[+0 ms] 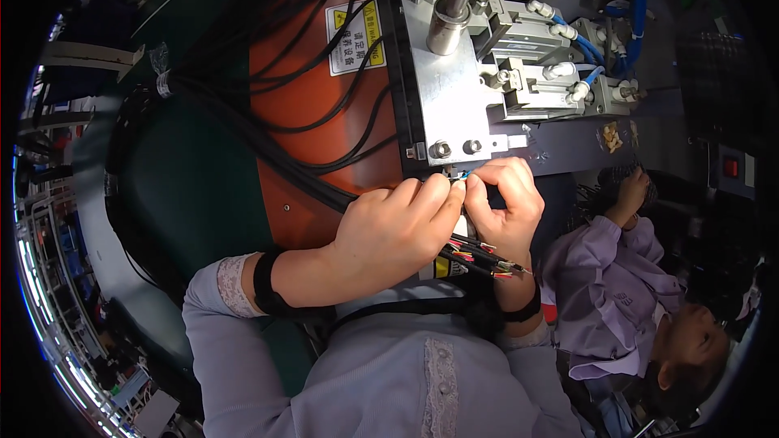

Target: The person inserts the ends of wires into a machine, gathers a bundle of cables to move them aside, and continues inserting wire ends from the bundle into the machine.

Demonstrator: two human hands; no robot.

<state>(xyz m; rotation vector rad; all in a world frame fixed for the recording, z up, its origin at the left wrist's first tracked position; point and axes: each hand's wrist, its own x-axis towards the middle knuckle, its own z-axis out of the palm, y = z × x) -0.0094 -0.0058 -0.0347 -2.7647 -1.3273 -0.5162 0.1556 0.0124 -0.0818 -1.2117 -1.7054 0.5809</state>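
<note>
My L hand [391, 225] and R hand [516, 201] meet tip to tip, both w/ fingers narrow, thumb vs. index, pinched on the thin wires [463, 175], a small bit of blue showing btwn them. So the wires sit right at my fingertips, no reach needed; L & R are abt equally near, L coming in from the left, R from the right. Long axis of the blue bit runs approx. left-right, from L tips to R tips; exact angle's too small to tell. Key relation: that pinch is just on my side of the metal plate [450, 101], near its front edge, a bit below the bolts [441, 149] as I look down. Can't tell if wire or tips touch the plate. Black cables [296, 174] run slantwise from far left toward me & to the right, passing under my L hand. Cable ends [480, 256] w/ red, yellow & white cores fan out on my side of the pinch, btwn L knuckles & R wrist, pointing away to the lower right, i.e. well off the blue bit's line. Orange panel [312, 215] lies under the cables, left of the plate. Which cable the blue bit belongs to, can't tell; my L fingers hide the join.
</note>
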